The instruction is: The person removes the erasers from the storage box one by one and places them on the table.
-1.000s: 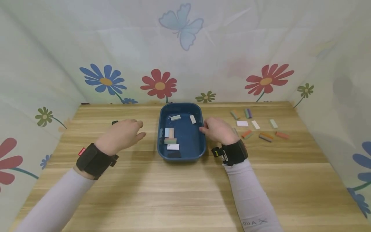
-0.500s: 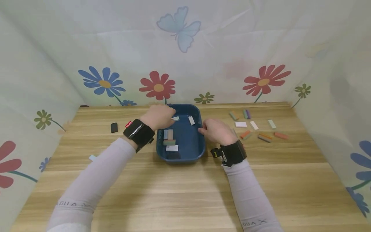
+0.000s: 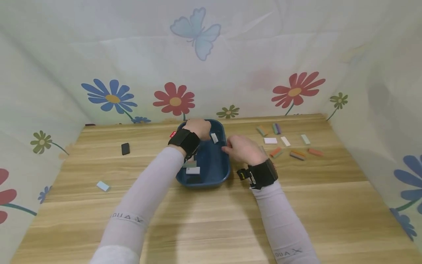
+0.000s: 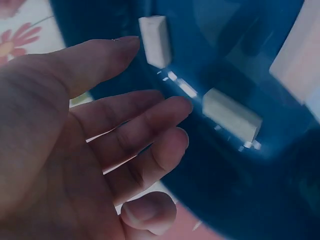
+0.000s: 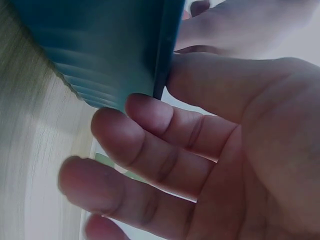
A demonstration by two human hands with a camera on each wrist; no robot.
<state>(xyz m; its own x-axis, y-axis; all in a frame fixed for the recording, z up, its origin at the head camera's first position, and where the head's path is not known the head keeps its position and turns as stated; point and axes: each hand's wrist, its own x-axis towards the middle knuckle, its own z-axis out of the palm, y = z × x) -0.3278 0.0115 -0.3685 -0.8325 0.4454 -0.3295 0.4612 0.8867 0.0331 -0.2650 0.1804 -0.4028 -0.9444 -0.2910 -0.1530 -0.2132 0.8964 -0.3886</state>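
Half a second on, my left hand (image 3: 199,128) farther over blue tub (image 3: 211,159), loosely curled, right hand (image 3: 244,149) pinching rim (image 5: 169,47), left-wrist view showing greenish block (image 4: 231,115) head view hides

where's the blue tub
In the head view, the blue tub sits mid-picture on the wooden table, the right hand at its right side, the left hand over its far end.
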